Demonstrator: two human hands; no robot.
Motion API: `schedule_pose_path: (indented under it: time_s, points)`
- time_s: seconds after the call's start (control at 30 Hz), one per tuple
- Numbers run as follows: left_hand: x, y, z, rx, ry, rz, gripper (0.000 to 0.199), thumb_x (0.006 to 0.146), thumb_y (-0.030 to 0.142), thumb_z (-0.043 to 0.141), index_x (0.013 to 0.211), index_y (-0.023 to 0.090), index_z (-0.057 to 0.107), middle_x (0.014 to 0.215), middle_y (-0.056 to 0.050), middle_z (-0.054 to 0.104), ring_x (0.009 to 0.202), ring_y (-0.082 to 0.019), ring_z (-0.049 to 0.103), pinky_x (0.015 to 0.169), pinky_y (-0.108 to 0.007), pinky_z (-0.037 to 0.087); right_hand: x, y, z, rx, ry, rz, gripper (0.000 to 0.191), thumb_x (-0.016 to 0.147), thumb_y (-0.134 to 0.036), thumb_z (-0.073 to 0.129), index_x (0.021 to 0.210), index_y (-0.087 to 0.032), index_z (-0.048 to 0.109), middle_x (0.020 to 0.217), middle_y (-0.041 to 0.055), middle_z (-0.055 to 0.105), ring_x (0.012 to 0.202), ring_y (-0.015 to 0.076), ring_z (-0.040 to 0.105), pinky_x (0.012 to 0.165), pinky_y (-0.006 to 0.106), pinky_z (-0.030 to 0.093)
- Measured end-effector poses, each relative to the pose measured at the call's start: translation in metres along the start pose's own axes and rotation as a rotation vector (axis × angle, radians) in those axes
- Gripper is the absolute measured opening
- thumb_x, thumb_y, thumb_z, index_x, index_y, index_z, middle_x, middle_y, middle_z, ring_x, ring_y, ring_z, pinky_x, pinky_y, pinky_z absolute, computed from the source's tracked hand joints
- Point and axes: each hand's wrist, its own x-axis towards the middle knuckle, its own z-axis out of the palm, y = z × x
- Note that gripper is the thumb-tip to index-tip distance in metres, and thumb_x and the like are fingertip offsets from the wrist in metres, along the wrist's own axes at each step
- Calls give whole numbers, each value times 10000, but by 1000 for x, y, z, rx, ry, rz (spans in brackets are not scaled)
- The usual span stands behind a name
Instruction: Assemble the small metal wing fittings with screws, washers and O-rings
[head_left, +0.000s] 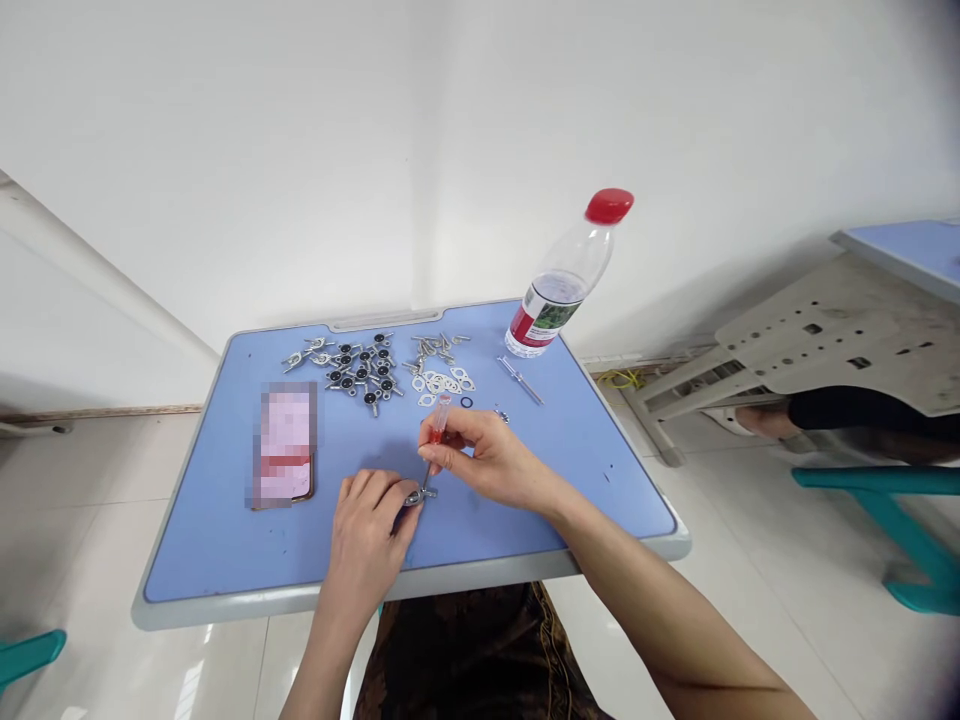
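My right hand (476, 450) grips a screwdriver (441, 418) with a clear and red handle, its shaft pointing down. The tip meets a small silver metal part (415, 495) on the blue desk (480, 535). Fingers of my left hand (373, 520) close around that part and hold it against the desktop, covering some of it. Beyond my hands lie several metal parts with black round centres (364, 372). Flat silver oval plates (445, 382) are spread beside them, with a heap of small screw-like pieces (439, 347) behind. A black ring (467, 402) lies near my right hand.
A phone (283, 445), blurred out, lies at the left. A water bottle (559, 290) with a red cap stands at the back right, near a thin syringe-like tool (520, 380). Several silver parts (309, 353) sit far left. Another desk (840, 320) and a person's foot (739, 420) are at right.
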Motion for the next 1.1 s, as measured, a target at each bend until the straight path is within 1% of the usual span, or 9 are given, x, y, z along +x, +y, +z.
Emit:
schedule_pose_path:
  time_s: [0.17, 0.37, 0.5, 0.67, 0.83, 0.93, 1.1]
  points:
    - [1, 1, 0, -23, -11, -32, 85, 900, 194, 549, 944, 203, 621, 865, -32, 658, 827, -193, 572, 736, -344, 399, 2, 5, 3, 35, 64, 71, 128, 883, -251, 580, 780, -177, 558, 703, -14, 577, 612, 108, 602, 591, 239, 478]
    - [3, 0, 2, -44, -21, -52, 79, 893, 203, 559, 925, 214, 630, 857, -26, 658, 826, -198, 574, 738, -349, 408, 8, 15, 6, 213, 132, 144, 225, 848, -375, 628, 786, -174, 548, 660, -23, 556, 594, 116, 606, 604, 261, 512]
    - [3, -2, 3, -53, -13, -49, 75, 877, 188, 578, 918, 219, 632, 855, -18, 656, 816, -194, 570, 726, -342, 404, 10, 20, 6, 251, 139, 167, 264, 830, -409, 649, 784, -169, 547, 640, -26, 558, 589, 117, 614, 610, 263, 517]
    - [2, -1, 4, -39, 5, -33, 82, 887, 201, 559, 924, 215, 631, 852, -25, 655, 812, -193, 570, 726, -342, 410, 9, 17, 7, 213, 115, 130, 222, 843, -367, 638, 789, -169, 552, 652, -27, 556, 592, 114, 611, 600, 254, 518]
    - [2, 0, 3, -43, 0, -29, 89, 898, 185, 537, 926, 208, 618, 851, -28, 648, 817, -195, 559, 741, -346, 407, 7, 15, 7, 96, 69, 94, 148, 868, -286, 595, 779, -175, 551, 685, -15, 575, 612, 119, 613, 599, 255, 512]
    - [3, 1, 3, -50, -5, -33, 82, 896, 175, 542, 924, 204, 613, 855, -23, 647, 819, -190, 550, 742, -345, 401, 7, 15, 7, 46, 65, 90, 115, 870, -244, 581, 777, -181, 552, 700, -14, 587, 616, 119, 612, 597, 252, 498]
    - [2, 0, 3, -49, -8, -34, 84, 894, 180, 543, 932, 206, 613, 860, -25, 644, 825, -193, 555, 737, -344, 402, 6, 14, 7, 20, 57, 99, 103, 870, -233, 580, 784, -179, 560, 698, -16, 590, 618, 121, 612, 599, 251, 479]
